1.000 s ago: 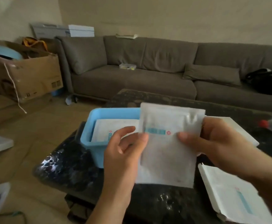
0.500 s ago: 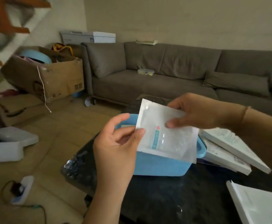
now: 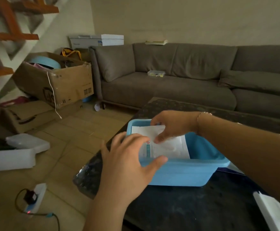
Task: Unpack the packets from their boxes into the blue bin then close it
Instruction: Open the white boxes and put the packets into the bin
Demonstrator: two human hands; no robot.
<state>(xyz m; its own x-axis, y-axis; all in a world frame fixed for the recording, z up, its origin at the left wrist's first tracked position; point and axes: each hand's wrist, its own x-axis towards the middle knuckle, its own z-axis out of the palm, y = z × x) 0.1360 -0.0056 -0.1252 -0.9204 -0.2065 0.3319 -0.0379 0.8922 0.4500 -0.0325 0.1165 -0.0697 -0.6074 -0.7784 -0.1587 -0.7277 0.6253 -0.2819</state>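
Note:
The blue bin (image 3: 182, 174) stands on the dark table (image 3: 186, 205). A white packet (image 3: 171, 148) with a teal stripe lies tilted inside it, over other white packets. My right hand (image 3: 174, 124) reaches in from the right and pinches the packet's far edge between thumb and fingers. My left hand (image 3: 127, 157) hovers over the bin's left near corner with fingers spread, its thumb lying across the rim. Whether its fingertips touch the packet is hidden.
A white box (image 3: 274, 212) lies at the table's near right corner, and another white edge (image 3: 234, 169) shows behind the bin. A grey sofa (image 3: 169, 87) runs along the back. On the floor to the left are cardboard boxes (image 3: 66, 84), white plastic pieces (image 3: 16, 152) and a power strip (image 3: 34, 200).
The packet, held up in both hands before, has gone down into the bin. My left hand has let go of it and spread open; my right hand still holds it.

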